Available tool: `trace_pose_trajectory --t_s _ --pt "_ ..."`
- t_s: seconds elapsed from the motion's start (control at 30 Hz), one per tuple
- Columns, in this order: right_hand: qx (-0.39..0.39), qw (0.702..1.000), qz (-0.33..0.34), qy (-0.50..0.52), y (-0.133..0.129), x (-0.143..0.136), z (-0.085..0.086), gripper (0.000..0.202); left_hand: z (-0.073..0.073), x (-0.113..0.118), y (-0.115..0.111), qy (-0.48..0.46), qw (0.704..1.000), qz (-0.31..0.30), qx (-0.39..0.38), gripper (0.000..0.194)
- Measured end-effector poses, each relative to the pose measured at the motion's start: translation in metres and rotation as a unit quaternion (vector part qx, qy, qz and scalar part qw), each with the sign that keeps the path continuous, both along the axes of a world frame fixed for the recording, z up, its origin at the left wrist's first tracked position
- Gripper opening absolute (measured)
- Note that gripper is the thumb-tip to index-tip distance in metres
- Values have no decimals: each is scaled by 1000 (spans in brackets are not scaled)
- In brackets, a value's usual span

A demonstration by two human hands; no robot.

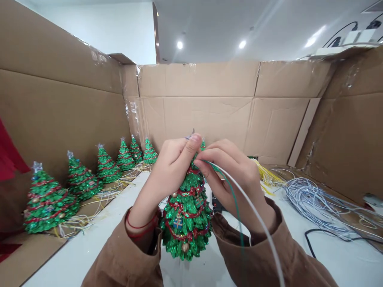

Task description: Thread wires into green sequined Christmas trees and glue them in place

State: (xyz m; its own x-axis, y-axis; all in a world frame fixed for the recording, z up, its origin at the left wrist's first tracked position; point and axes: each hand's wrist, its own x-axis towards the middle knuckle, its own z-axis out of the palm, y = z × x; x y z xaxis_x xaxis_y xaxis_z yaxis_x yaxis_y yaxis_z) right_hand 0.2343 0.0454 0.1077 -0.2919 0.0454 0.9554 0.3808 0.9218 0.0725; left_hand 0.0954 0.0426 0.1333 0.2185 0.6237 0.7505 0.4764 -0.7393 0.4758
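Observation:
A glittery green Christmas tree ornament (187, 219) with red garlands stands upright in front of me. My left hand (176, 161) is closed around its top, thumb uppermost, so the treetop is mostly hidden. A small pointed grey tip (193, 130) sticks up above that thumb; I cannot tell what it belongs to. Thumb and fingers of my right hand (229, 167) pinch a green wire (235, 195) and a white wire (254, 209) against the tree's upper side. Both wires curve down over my right forearm, and their ends are hidden at the fingers.
Several similar trees (49, 203) line the left side, with loose thin wires (107, 191) at their bases. To the right lie coiled blue-white wires (308, 195), yellow wires (267, 175) and a black cable (311, 243). Cardboard walls (203, 115) enclose the white table (116, 223).

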Motion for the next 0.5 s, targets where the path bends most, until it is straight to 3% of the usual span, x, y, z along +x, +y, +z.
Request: trace_pose_trajectory --t_s 0.1,0.33,0.5 --pt "20 1000 -6 -19 7 0 -3 14 -1 0 7 -9 1000 -10 -9 49" --pt "-74 996 54 6 21 6 -5 5 -2 -6 20 -15 1000 -6 -11 53" --pt "-30 997 71 11 17 9 -2 2 -2 -6 18 -19 999 0 -26 52"
